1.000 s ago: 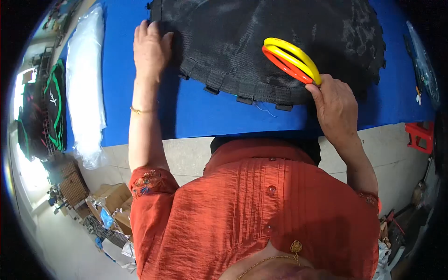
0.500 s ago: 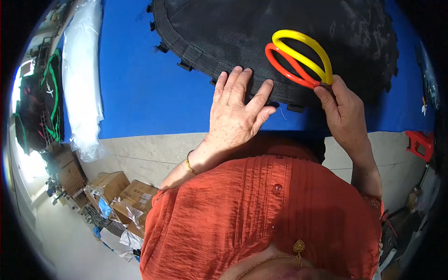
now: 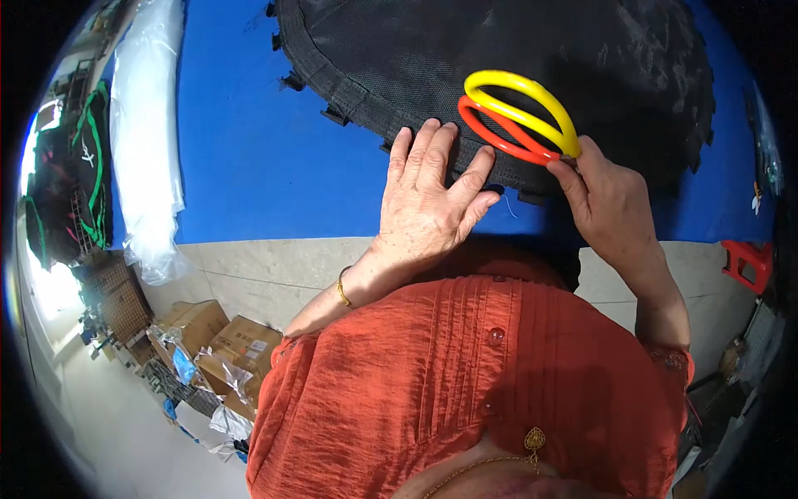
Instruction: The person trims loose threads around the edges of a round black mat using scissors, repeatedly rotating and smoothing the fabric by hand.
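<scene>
A large black mesh piece (image 3: 399, 58) with a curved edge and several small black tabs lies on the blue table (image 3: 249, 166). My left hand (image 3: 431, 191) rests on its near edge, palm down, fingers spread. My right hand (image 3: 611, 195) is closed on scissors (image 3: 532, 112) near the blades, with the yellow and red handle loops pointing left over the mesh. The blades are hidden by the hand. A loose pale thread (image 3: 510, 206) hangs at the mesh edge between my hands.
Clear plastic sheeting (image 3: 150, 125) lies along the table's left end. Black bags with green trim (image 3: 93, 175) are beyond it. Cardboard boxes (image 3: 241, 345) stand on the floor at the lower left, a red stool (image 3: 748, 264) at the right.
My left hand has come from the far left side of the mesh to its near edge. The mesh lies slightly further right. The scissors' handles opened wider, then narrowed a little.
</scene>
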A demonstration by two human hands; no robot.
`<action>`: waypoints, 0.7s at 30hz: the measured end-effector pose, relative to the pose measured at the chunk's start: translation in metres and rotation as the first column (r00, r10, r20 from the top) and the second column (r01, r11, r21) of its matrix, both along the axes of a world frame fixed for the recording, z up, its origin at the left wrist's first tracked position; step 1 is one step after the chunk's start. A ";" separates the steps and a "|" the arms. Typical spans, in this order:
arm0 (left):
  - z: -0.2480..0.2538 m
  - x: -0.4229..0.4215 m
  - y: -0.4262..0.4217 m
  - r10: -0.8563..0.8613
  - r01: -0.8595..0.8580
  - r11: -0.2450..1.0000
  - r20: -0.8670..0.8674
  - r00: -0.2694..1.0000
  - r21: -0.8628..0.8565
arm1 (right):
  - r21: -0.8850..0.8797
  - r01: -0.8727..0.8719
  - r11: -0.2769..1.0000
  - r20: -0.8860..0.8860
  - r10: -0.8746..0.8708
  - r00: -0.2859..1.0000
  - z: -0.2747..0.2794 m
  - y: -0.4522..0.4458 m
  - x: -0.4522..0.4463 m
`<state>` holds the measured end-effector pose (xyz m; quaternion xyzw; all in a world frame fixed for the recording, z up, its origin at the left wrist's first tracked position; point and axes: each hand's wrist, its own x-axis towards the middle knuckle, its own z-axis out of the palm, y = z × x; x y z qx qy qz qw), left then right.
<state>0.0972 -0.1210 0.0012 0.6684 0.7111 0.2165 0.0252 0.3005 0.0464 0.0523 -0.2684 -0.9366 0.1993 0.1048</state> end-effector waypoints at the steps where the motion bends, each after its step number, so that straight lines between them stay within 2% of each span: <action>1: 0.000 0.000 0.000 0.002 -0.002 1.000 -0.002 1.000 0.004 | 0.026 0.000 1.000 -0.003 0.000 1.000 0.000 -0.001 -0.001; 6: 0.001 0.000 0.001 0.005 -0.005 1.000 0.013 1.000 0.005 | 0.105 0.036 0.994 -0.018 -0.035 0.999 -0.004 -0.002 -0.008; 9: -0.002 -0.001 0.000 0.002 -0.002 1.000 0.020 1.000 0.024 | 0.071 0.007 0.997 -0.006 -0.006 1.000 0.003 -0.004 -0.006; 12: 0.000 -0.001 0.001 0.003 -0.004 1.000 0.025 1.000 0.021 | 0.093 0.028 0.995 0.063 -0.034 0.997 0.005 -0.012 -0.002; 15: 0.002 0.000 0.002 0.006 -0.007 1.000 0.033 0.999 0.024 | 0.153 0.093 0.984 0.013 -0.096 0.995 -0.003 -0.004 -0.009; 18: -0.002 -0.002 -0.001 -0.005 0.003 0.999 0.044 0.999 0.050 | 0.114 0.113 0.987 -0.050 -0.108 0.993 -0.008 0.006 -0.020; 21: -0.012 -0.007 -0.002 0.018 -0.036 0.993 0.152 0.988 0.114 | 0.155 0.095 0.983 0.007 -0.098 0.995 -0.007 0.004 -0.023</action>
